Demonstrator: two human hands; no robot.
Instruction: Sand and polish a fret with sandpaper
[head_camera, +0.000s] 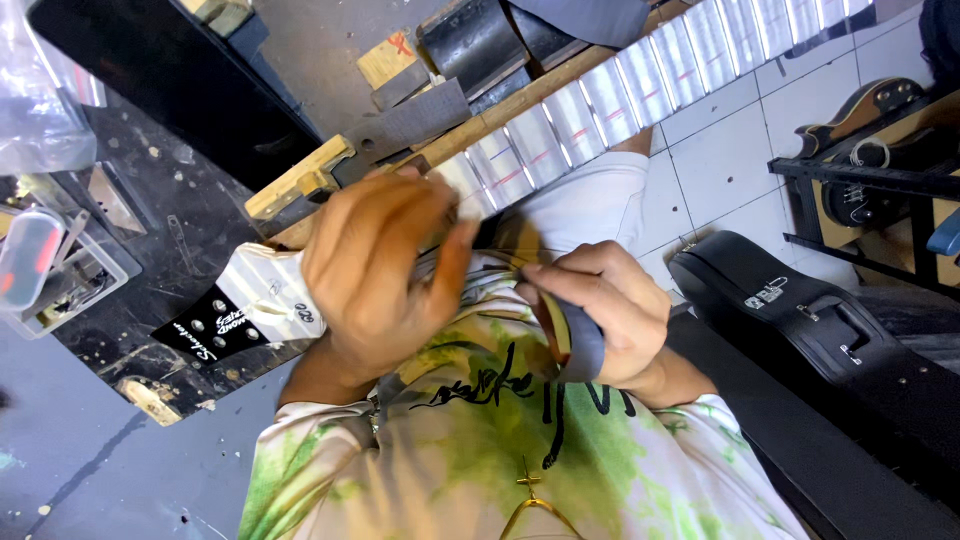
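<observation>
I'm looking down over the chest at a guitar neck (600, 100) that runs from the headstock (250, 300) at lower left up to the top right corner. Strips of pale masking tape (575, 120) cover the fingerboard between the frets, several with short red pencil marks on them.

My left hand (385, 265) sits cupped over the neck just by the headstock, fingers curled down and thumb stretched toward the other hand; it presses on the neck, but I can't tell whether it grips anything. My right hand (600, 310) is closed around a dark grey folded strip (580, 345), maybe abrasive paper or tape, pinched between thumb and fingers, just beside the neck's near edge.

As for progress: I judge the masking done along the whole visible stretch of frets, and the work with the strip looks to be at the first frets near the headstock. The many frets further up appear untouched, though I can't confirm that from here.

Hard to read: the left hand hides the nut and the first frets entirely, and the neck's far end is cut off by the frame. A wooden block (300, 180) props the neck on the dark work surface (150, 200). A black guitar case (820, 330) lies on the tiled floor (730, 150) at right.
</observation>
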